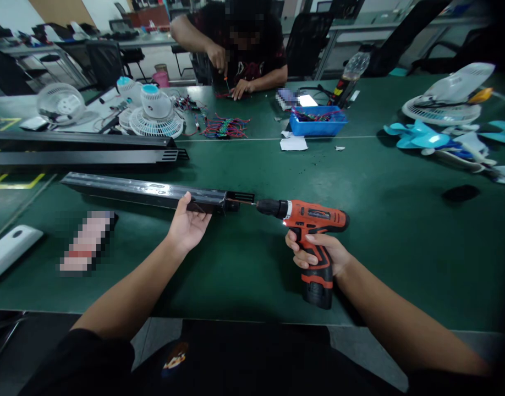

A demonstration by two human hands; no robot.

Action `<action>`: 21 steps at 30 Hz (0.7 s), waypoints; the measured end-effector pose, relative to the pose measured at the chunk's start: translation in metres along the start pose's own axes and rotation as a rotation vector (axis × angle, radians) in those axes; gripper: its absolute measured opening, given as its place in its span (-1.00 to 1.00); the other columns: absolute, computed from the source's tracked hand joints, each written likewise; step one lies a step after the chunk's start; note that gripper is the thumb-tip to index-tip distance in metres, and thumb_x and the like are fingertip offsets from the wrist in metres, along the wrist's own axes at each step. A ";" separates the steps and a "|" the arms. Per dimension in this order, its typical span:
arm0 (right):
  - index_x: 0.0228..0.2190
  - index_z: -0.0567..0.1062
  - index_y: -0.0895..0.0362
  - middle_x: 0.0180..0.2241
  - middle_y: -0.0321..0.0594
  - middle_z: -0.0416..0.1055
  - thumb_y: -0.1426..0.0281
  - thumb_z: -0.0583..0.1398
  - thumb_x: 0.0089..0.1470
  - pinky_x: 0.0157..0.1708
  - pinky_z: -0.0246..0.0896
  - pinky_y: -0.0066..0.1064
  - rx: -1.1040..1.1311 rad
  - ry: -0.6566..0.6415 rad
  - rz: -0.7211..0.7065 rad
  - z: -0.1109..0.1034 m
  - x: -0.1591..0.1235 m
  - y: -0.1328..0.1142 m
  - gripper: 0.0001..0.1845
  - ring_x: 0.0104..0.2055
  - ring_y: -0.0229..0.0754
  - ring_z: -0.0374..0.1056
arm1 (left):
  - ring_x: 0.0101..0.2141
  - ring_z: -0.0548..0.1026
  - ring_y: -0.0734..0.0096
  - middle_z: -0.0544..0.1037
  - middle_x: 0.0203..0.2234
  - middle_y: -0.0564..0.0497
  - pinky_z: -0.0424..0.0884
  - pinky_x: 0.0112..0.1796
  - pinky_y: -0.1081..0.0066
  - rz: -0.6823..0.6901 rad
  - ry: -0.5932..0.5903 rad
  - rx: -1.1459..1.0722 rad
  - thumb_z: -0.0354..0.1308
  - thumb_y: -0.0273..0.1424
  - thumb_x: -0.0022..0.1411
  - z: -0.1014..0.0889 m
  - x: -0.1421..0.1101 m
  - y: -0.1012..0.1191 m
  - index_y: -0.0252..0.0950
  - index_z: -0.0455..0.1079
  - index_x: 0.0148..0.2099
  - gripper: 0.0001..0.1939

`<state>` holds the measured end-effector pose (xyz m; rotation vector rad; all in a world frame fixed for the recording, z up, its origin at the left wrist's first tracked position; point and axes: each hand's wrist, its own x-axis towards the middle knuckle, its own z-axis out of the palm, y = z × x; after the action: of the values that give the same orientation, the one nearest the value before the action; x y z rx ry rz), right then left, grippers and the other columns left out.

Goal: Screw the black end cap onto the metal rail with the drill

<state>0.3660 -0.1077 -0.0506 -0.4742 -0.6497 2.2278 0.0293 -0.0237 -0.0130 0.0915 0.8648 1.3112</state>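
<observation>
My right hand is wrapped round the grip of an orange and black cordless drill, whose small light is lit. Its chuck points left, and a long thin bit reaches to the right end of a black metal bar. Whether the tip touches a screw there cannot be made out. The bar lies lengthwise across the table. Near its right end my left hand grips it from the near side, thumb on top and fingers against the lower edge. A slotted bracket sticks out from that end.
Two more long dark bars lie behind at left. A phone and a white casing rest at near left. Fan parts, wires and a blue bin stand farther back. Across the table a person works with a screwdriver.
</observation>
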 end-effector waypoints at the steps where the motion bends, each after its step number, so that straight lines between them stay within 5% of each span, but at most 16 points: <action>1: -0.17 0.54 0.22 -0.31 -0.29 0.48 0.34 0.35 0.19 -0.44 0.39 -0.46 0.000 0.006 0.002 0.000 0.000 0.000 -0.77 -0.61 -0.47 0.23 | -0.14 0.70 0.25 0.72 -0.16 -0.11 0.57 0.07 0.32 0.000 0.000 -0.002 0.28 -0.28 0.39 0.000 0.000 0.000 -0.34 0.46 0.20 -0.59; 21: -0.16 0.52 0.21 -0.30 -0.27 0.47 0.34 0.34 0.19 -0.44 0.39 -0.44 -0.020 0.009 -0.003 0.001 0.000 0.000 -0.77 -0.61 -0.46 0.21 | -0.15 0.70 0.25 0.72 -0.16 -0.12 0.59 0.04 0.33 -0.001 0.011 0.007 0.31 -0.27 0.37 0.001 -0.001 0.000 -0.33 0.46 0.21 -0.56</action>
<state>0.3658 -0.1083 -0.0503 -0.4932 -0.6679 2.2171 0.0303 -0.0242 -0.0120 0.0894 0.8784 1.3093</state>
